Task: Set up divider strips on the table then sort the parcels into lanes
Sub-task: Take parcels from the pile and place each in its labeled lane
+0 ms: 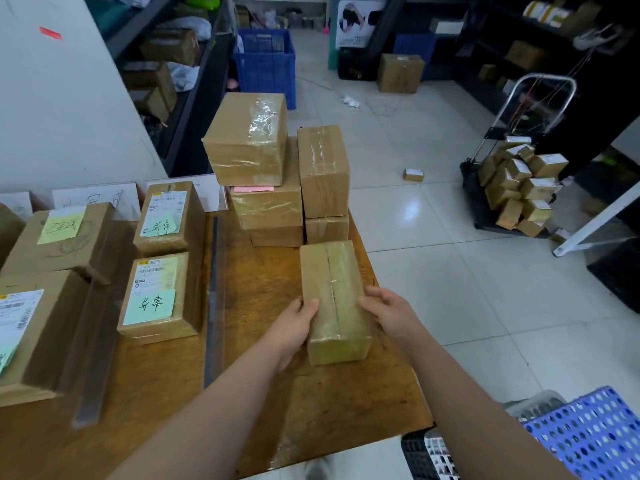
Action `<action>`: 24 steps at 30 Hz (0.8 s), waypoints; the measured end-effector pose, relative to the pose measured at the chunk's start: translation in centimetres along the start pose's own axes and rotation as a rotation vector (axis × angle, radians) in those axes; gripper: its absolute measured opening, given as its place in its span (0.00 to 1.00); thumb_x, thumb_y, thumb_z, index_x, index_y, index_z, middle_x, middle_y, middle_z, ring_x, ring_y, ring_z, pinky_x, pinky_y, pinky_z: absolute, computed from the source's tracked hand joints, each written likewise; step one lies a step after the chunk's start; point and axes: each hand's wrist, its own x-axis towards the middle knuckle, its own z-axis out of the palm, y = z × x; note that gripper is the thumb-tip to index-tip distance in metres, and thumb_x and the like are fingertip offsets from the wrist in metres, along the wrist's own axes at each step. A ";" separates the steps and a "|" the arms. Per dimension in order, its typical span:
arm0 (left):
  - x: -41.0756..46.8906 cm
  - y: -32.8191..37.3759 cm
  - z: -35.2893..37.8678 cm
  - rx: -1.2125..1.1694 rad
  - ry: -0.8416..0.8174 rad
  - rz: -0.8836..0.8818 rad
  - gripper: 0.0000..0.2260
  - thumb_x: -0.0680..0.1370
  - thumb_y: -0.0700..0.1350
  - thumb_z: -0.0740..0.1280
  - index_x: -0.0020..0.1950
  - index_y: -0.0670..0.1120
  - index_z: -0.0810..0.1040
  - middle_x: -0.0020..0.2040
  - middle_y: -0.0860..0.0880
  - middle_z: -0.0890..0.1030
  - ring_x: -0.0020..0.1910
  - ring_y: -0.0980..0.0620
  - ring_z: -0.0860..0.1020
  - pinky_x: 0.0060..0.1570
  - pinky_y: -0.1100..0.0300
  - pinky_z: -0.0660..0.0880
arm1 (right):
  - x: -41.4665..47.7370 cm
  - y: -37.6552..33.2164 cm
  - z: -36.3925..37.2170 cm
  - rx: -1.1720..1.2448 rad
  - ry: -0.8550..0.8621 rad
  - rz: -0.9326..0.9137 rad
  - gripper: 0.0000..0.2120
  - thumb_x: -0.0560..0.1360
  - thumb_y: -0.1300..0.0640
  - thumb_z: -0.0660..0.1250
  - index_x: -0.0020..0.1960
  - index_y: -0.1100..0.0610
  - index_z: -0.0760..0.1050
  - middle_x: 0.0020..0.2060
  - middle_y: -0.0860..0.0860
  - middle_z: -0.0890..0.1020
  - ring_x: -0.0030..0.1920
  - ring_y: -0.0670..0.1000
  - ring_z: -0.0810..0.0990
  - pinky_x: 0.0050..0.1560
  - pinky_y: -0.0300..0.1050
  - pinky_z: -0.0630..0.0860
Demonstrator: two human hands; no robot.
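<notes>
Both hands, left hand (294, 323) and right hand (388, 313), gripping taped parcel (334, 299) on wooden table (270, 393); divider strip (214, 299) alongside

The handwritten characters "异常" are borne by a green note (149, 307) on the near labelled box (195, 292) — and by a second green note (162, 226) on the box behind (195, 216). The printed shipping labels (155, 271) are too small to be read.

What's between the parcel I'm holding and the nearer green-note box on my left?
A grey divider strip lies on the table between the parcel and that box; the head view shows it.
</notes>
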 end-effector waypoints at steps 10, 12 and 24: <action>-1.0 -0.6 -3.1 0.128 0.299 0.105 0.23 0.86 0.45 0.52 0.81 0.55 0.53 0.76 0.48 0.65 0.73 0.45 0.67 0.70 0.52 0.65 | 0.7 1.3 1.9 -0.220 -0.106 0.250 0.40 0.64 0.36 0.75 0.70 0.55 0.69 0.59 0.48 0.78 0.58 0.52 0.77 0.57 0.52 0.78; -1.0 -0.6 -3.6 0.156 0.363 0.128 0.22 0.85 0.45 0.54 0.80 0.54 0.58 0.71 0.46 0.71 0.66 0.46 0.73 0.63 0.54 0.70 | 0.8 1.2 2.8 -0.162 -0.153 0.284 0.29 0.71 0.43 0.73 0.65 0.58 0.74 0.52 0.48 0.80 0.51 0.49 0.79 0.48 0.45 0.80; -2.5 0.1 -3.1 -0.144 0.244 0.080 0.32 0.77 0.56 0.69 0.78 0.53 0.62 0.63 0.51 0.72 0.56 0.53 0.75 0.46 0.59 0.72 | 0.7 -1.2 2.3 -0.203 -0.031 0.090 0.22 0.71 0.46 0.74 0.60 0.56 0.77 0.51 0.48 0.83 0.50 0.49 0.82 0.48 0.44 0.81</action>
